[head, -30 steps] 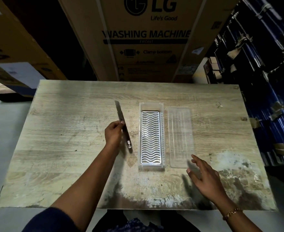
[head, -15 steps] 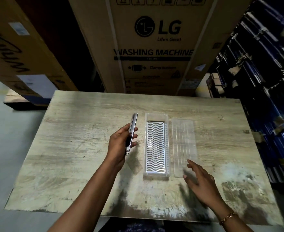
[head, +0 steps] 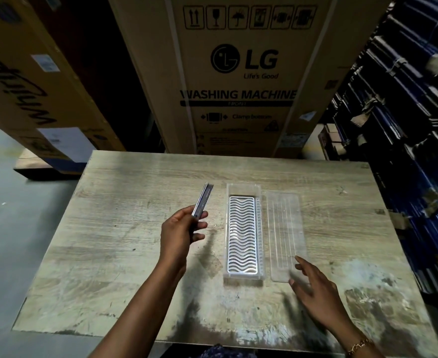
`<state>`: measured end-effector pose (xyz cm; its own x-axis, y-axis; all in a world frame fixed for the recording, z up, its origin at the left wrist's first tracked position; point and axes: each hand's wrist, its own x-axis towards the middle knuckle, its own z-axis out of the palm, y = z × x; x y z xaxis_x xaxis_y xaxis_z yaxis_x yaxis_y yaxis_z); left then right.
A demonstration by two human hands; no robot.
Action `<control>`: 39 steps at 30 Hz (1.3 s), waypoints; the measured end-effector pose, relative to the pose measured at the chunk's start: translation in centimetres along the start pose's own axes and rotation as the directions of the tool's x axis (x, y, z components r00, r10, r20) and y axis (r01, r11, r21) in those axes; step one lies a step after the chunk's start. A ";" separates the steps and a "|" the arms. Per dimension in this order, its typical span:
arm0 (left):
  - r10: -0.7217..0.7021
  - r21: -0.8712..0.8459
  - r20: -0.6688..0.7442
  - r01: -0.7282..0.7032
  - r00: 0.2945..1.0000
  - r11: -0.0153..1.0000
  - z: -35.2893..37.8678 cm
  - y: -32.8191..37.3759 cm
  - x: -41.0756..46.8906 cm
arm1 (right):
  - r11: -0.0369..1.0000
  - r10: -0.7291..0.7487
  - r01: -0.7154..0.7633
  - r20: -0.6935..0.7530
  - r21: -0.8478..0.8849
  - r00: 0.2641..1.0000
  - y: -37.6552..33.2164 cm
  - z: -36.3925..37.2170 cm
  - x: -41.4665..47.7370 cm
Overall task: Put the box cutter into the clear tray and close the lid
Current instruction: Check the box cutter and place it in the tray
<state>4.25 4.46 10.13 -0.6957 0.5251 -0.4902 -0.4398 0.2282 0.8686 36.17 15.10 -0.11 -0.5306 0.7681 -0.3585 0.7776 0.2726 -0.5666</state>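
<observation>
My left hand [head: 180, 232] grips the lower end of a slim metallic box cutter [head: 202, 200], holding it lifted off the table, tilted up and away, just left of the clear tray [head: 243, 187]. The long narrow tray lies open on the wooden table with a white wavy-ribbed insert inside. Its clear flat lid [head: 285, 228] rests on the table alongside the tray's right edge. My right hand [head: 313, 290] hovers with fingers spread at the lid's near end, fingertips over its corner.
The worn wooden table [head: 135, 254] has bare surface left of the tray. A large LG washing machine carton [head: 241, 73] stands behind the far edge, another carton [head: 31, 86] at the left. Dark blue stacked racks [head: 406, 125] line the right side.
My left hand has picked the box cutter up from the table and raised it, swinging its tip upright. My right hand stays by the lid's near end. The camera view tilted upward.
</observation>
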 end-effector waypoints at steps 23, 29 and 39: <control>-0.137 0.133 0.152 0.117 0.979 0.984 -1.5 2.3 0.1 | 0.999 0.009 -0.009 -0.007 0.034 1.000 0.8 0.6 -0.8; -0.235 -0.289 0.180 0.279 0.955 0.916 0.5 0.2 -1.8 | 1.000 0.013 -0.013 -0.003 0.007 1.000 1.1 0.4 -1.0; -0.091 -0.119 0.205 0.117 0.974 0.986 0.5 1.0 -2.1 | 0.999 0.028 -0.028 -0.001 -0.020 1.000 1.1 0.4 -0.9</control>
<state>5.63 4.00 12.07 -0.5212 0.6590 -0.5422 -0.5829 0.1890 0.7902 37.32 14.45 -0.71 -0.5083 0.7758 -0.3737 0.7987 0.2625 -0.5414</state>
